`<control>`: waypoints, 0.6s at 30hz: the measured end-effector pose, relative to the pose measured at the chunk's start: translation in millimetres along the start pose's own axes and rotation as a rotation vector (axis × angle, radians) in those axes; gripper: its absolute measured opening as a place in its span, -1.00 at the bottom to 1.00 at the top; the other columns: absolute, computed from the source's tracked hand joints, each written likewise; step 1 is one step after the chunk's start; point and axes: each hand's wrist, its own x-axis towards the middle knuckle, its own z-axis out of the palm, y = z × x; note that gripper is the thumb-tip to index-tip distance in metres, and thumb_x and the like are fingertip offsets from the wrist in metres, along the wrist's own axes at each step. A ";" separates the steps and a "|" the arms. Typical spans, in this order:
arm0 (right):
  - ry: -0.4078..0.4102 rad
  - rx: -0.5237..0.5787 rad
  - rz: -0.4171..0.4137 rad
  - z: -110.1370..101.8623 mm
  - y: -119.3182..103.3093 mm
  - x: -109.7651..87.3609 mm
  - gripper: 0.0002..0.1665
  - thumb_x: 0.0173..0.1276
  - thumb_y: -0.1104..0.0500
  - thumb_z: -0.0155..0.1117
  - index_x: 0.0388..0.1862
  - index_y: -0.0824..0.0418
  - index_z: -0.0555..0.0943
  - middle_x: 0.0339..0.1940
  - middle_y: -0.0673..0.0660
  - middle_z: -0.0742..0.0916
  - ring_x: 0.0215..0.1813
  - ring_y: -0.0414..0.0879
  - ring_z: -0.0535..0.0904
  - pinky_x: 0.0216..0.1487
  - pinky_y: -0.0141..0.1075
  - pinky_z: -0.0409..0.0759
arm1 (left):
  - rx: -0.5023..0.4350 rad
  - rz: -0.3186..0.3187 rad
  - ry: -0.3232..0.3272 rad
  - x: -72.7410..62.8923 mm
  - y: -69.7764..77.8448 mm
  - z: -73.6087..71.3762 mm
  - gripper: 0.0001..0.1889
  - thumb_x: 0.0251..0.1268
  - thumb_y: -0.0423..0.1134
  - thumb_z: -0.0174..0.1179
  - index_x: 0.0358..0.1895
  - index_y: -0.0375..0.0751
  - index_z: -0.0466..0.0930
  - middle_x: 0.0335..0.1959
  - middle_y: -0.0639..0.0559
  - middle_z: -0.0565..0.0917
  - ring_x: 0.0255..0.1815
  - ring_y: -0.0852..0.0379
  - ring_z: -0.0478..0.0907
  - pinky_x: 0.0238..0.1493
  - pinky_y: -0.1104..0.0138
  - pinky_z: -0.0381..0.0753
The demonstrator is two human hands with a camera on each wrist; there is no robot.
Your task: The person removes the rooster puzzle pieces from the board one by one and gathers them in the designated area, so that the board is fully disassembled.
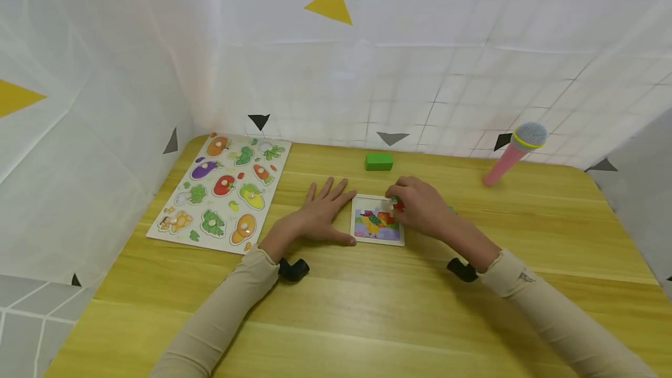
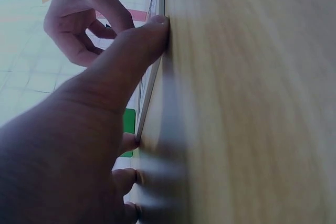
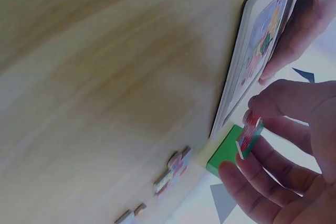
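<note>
A small jigsaw puzzle in a white-rimmed tray (image 1: 377,242) lies on the table, its picture of a colourful bird partly filled in. Spread flat at its left side, my left hand (image 1: 321,219) touches the rim with thumb and index finger. In the left wrist view the thumb (image 2: 149,35) presses along the tray's edge. My right hand (image 1: 420,207) pinches a red and green puzzle piece (image 3: 249,136) over the tray's upper right corner. Loose puzzle pieces (image 3: 173,171) lie on the table beside the tray in the right wrist view; the right hand mostly hides them in the head view.
Behind the tray sits a green block (image 1: 379,162). To the left lies a vegetable peg board (image 1: 212,242) with several knobbed pieces. A pink toy microphone (image 1: 506,163) is at the back right. White sheeting (image 1: 294,86) hangs behind the table.
</note>
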 end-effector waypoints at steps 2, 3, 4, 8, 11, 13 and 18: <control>0.003 -0.004 0.011 -2.2 1.4 -1.5 -0.70 0.07 0.30 0.52 -0.17 0.27 0.75 -0.20 0.15 0.69 -0.13 0.06 0.56 -0.13 -0.07 0.61 | 0.002 0.002 0.002 0.0 0.3 0.0 0.17 0.07 0.48 0.25 0.65 0.04 -0.11 0.65 -0.06 -0.29 0.61 -0.16 -0.47 0.44 -0.21 -0.49; 0.003 -0.009 0.014 -3.2 2.4 -2.1 -0.69 0.07 0.30 0.52 -0.16 0.27 0.75 -0.20 0.15 0.69 -0.13 0.07 0.57 -0.13 -0.06 0.61 | 0.005 0.002 0.001 -0.1 0.6 0.0 0.17 0.08 0.48 0.25 0.65 0.04 -0.12 0.65 -0.06 -0.29 0.61 -0.17 -0.47 0.44 -0.22 -0.49; 0.007 -0.012 0.018 -3.8 3.8 -2.8 -0.68 0.06 0.30 0.51 -0.15 0.27 0.75 -0.20 0.16 0.70 -0.13 0.08 0.58 -0.13 -0.05 0.61 | 0.004 0.003 0.003 -0.2 0.8 0.0 0.17 0.08 0.48 0.25 0.65 0.03 -0.11 0.65 -0.07 -0.28 0.61 -0.17 -0.47 0.44 -0.22 -0.49; 0.022 -0.038 0.037 -5.9 8.2 -5.7 -0.63 0.06 0.30 0.50 -0.09 0.27 0.74 -0.20 0.16 0.72 -0.18 0.07 0.61 -0.21 -0.06 0.62 | 0.000 0.012 0.006 -1.1 1.8 -0.6 0.17 0.08 0.46 0.25 0.65 0.01 -0.10 0.65 -0.09 -0.27 0.61 -0.19 -0.46 0.44 -0.24 -0.48; 0.029 -0.049 0.057 -7.0 11.7 -8.5 -0.65 0.08 0.30 0.47 -0.09 0.26 0.75 -0.23 0.15 0.73 -0.33 -0.01 0.59 -0.35 -0.13 0.58 | -0.008 0.019 0.006 -2.0 2.3 -1.4 0.16 0.09 0.45 0.26 0.64 -0.01 -0.09 0.65 -0.10 -0.27 0.61 -0.20 -0.46 0.44 -0.24 -0.48; 0.032 -0.046 0.068 -8.1 14.6 -10.7 -0.64 0.09 0.31 0.46 -0.07 0.26 0.75 -0.24 0.15 0.74 -0.41 -0.06 0.56 -0.41 -0.16 0.54 | -0.015 0.020 0.006 -2.1 2.2 -1.7 0.16 0.09 0.45 0.26 0.64 -0.01 -0.09 0.65 -0.10 -0.27 0.61 -0.19 -0.47 0.44 -0.23 -0.49; 0.027 -0.039 0.088 -11.8 22.3 -15.5 -0.59 0.10 0.32 0.44 -0.01 0.28 0.73 -0.22 0.18 0.75 -0.41 -0.05 0.57 -0.42 -0.14 0.53 | -0.022 0.016 0.006 -2.4 2.0 -2.4 0.16 0.09 0.45 0.27 0.64 0.00 -0.09 0.65 -0.09 -0.27 0.61 -0.19 -0.47 0.44 -0.22 -0.51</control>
